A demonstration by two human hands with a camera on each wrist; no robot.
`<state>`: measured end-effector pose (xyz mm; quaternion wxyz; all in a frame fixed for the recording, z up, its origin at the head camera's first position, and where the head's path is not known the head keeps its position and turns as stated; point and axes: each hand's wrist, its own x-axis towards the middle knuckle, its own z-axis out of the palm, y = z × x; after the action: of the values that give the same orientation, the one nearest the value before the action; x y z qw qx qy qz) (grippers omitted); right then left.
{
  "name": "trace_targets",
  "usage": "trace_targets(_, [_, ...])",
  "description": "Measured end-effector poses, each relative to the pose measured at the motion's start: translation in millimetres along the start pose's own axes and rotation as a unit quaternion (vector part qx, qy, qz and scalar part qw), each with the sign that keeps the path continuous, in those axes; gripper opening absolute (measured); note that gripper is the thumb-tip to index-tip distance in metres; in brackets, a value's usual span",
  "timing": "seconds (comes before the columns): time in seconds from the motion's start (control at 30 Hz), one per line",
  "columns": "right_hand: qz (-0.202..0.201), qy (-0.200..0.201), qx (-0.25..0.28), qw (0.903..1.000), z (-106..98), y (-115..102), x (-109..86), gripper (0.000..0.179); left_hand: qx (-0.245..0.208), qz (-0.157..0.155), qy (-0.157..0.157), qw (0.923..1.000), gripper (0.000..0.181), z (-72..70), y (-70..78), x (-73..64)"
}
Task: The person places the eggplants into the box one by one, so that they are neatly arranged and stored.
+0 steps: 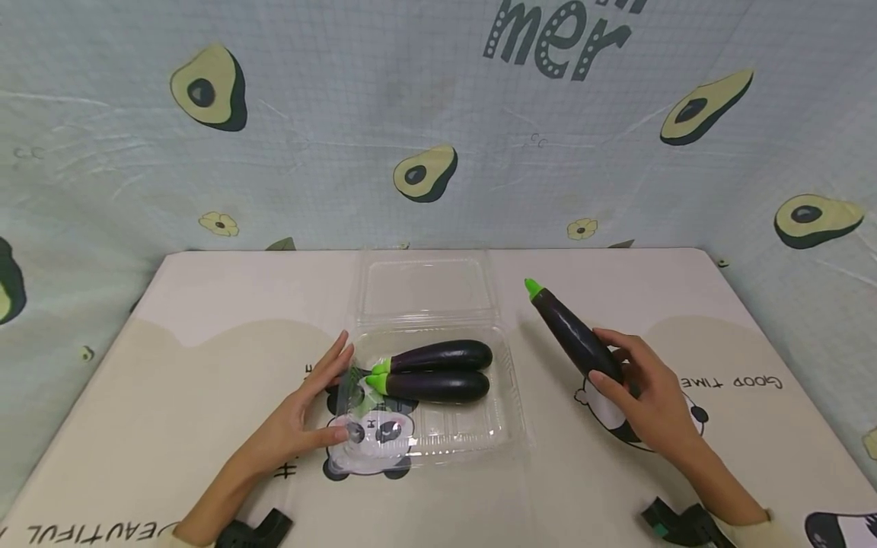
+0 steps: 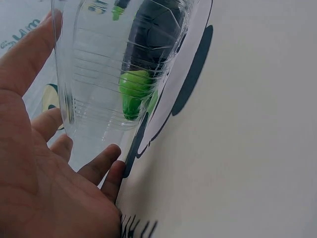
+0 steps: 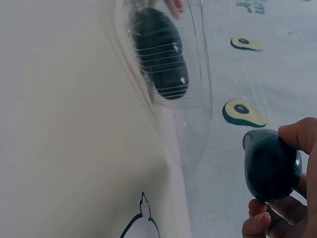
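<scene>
A clear plastic clamshell box lies with its lid folded back, away from me. Two dark purple eggplants with green stem ends lie side by side in it, stems to the left. My left hand rests at the box's left side, fingers fairly straight, fingertips and thumb right at the rim. To the right of the box, my right hand holds a third eggplant by its thick end, above the table. Its green stem points up and left. In the right wrist view, thumb and fingers curl round that eggplant.
The pale table carries printed panda figures and lettering, partly seen through the box. A hanging cloth with printed avocados stands behind and beside the table. Black wrist straps sit at both wrists.
</scene>
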<state>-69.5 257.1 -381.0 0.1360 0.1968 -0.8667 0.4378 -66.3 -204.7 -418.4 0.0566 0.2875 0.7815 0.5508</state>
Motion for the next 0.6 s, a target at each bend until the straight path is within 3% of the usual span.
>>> trace_targets(0.6, [-0.047, -0.058, -0.002, 0.9972, 13, -22, 24.2, 0.061, -0.001, -0.003, 0.0, 1.0, 0.094, -0.2, 1.4, 0.7])
